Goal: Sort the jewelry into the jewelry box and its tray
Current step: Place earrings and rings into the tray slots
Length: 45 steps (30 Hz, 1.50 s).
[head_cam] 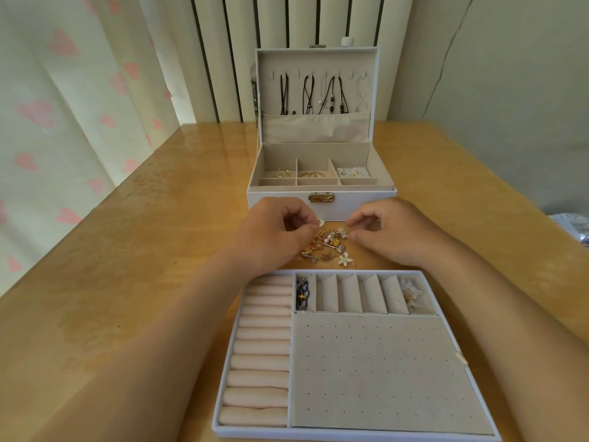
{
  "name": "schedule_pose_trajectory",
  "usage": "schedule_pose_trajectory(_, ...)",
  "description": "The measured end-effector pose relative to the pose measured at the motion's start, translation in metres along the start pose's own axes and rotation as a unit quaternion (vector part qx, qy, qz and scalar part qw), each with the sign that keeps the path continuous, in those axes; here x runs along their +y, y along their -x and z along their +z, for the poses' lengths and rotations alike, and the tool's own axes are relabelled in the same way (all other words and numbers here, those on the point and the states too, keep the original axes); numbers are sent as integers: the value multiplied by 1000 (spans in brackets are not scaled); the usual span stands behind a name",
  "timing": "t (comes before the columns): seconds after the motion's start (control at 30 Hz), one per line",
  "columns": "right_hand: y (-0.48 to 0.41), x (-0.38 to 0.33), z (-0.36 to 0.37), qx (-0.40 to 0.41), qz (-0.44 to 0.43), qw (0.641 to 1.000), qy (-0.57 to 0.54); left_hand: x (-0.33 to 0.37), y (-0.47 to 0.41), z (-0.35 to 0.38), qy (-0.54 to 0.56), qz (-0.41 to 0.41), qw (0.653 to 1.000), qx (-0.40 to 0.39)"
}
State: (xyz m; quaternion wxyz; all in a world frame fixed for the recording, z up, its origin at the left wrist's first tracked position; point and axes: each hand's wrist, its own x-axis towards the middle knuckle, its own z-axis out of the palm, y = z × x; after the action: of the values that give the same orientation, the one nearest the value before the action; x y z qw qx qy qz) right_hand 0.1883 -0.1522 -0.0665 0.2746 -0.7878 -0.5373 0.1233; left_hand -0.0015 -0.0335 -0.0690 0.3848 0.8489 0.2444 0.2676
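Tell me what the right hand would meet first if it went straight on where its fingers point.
Likely the jewelry pile: the right hand points leftward at its white flower piece; beyond that, the left hand.

Jewelry pile (328,247) between box (322,199) — behind — and tray (350,355).

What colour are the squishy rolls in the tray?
The rolls are pale pink, clearest in the head view.

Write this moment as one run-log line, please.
left hand, right hand: pinch in jewelry pile | jewelry box: open | tray: near side, few pieces
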Motion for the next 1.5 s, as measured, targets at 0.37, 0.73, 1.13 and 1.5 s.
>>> schedule_pose_trajectory(0.37, -2, -3, 3, 16, -24, 1000, -8, 11, -7, 6, -103, 69, 985, -121)
schedule_pose_trajectory(0.73, -3, -1, -8, 115, -25, 976, -185, 27, -25, 19, -175, 86, 945, -261)
schedule_pose_trajectory(1.13, 2, -8, -17, 111, 0, 949, -296, 16, -15, 10, -112, 78, 978, -157)
schedule_pose_trajectory(1.5, 6, -18, -12, 85, -21, 924, -373, 26, -10, -16, 190, -1, 981, 36)
